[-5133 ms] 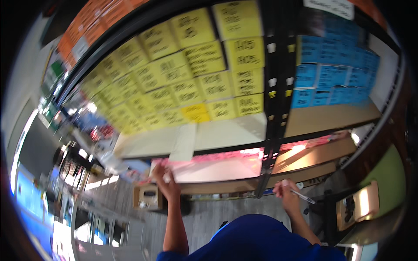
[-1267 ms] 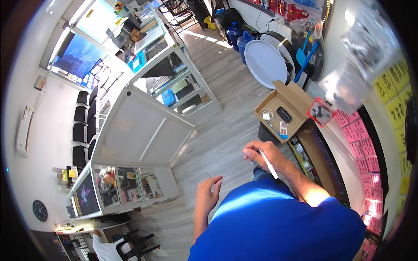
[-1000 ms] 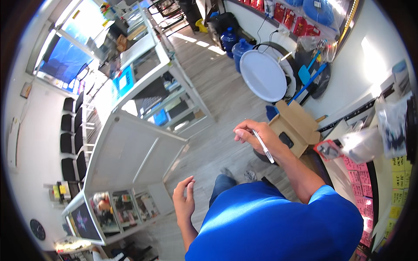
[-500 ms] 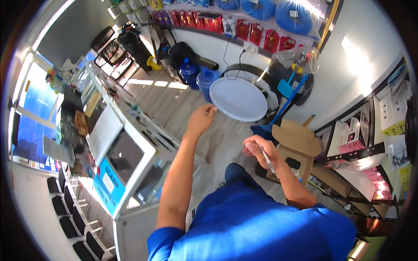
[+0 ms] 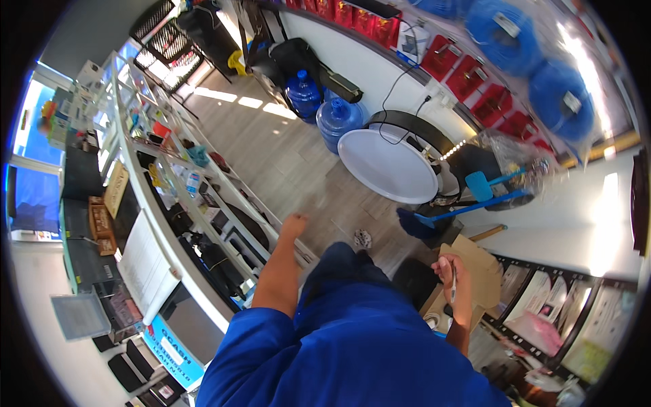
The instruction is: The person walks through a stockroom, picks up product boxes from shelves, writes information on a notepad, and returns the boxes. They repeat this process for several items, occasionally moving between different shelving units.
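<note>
We have the pen (image 5: 454, 293) in our right hand (image 5: 457, 275), its fingers curled round the shaft, with a cardboard box (image 5: 483, 277) behind and below them. Our left hand (image 5: 293, 226) hangs well apart from the pen, beside the counter (image 5: 224, 313); blur keeps us from telling whether its fingers are closed or hold anything. We seem to be at a carrying step, walking with the pen; writing with it would call for a firmer, tip-down grip. Left of our left fingers and nearer our body, a blue sign (image 5: 178, 356) carries dark lettering and a white strip. Beyond our right fingers, blue coils (image 5: 503, 39) wear white labels, too small to read, near red packets (image 5: 470, 78).
</note>
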Demonstrator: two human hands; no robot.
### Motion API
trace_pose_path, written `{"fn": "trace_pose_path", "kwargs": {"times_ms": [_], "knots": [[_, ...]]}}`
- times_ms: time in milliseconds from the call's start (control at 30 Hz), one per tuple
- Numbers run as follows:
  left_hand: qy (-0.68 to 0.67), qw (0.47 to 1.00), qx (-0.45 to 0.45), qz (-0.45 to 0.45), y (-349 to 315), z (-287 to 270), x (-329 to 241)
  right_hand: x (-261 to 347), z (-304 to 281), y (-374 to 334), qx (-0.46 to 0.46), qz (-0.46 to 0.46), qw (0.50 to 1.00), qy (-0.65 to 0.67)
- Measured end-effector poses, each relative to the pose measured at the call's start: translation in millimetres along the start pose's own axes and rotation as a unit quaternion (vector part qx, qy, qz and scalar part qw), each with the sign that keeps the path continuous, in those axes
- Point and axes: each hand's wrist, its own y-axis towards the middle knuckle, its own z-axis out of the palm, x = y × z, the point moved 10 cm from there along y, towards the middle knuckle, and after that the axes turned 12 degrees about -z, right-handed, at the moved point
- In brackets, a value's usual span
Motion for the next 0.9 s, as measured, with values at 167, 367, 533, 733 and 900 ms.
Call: {"fn": "trace_pose_path", "kwargs": {"times_ms": [167, 367, 533, 733, 900], "knots": [[0.085, 0.994, 0.060, -0.039, 25, 89, 140, 25, -1, 35, 0.001, 0.039, 0.999, -0.022], [-0.044, 0.996, 0.045, -0.064, 81, 39, 107, 61, 67, 134, 0.036, 0.054, 0.998, -0.015], [-0.210, 0.976, -0.047, -0.039, 157, -149, 28, 148, 212, 261, 0.143, -0.021, 0.988, -0.061], [-0.380, 0.908, -0.174, -0.039, 216, -378, 35, 325, 418, 386, 0.317, -0.204, 0.924, -0.071], [-0.397, 0.847, -0.337, -0.109, 245, -493, 112, 388, 556, 450, 0.402, -0.206, 0.890, -0.056]]}}
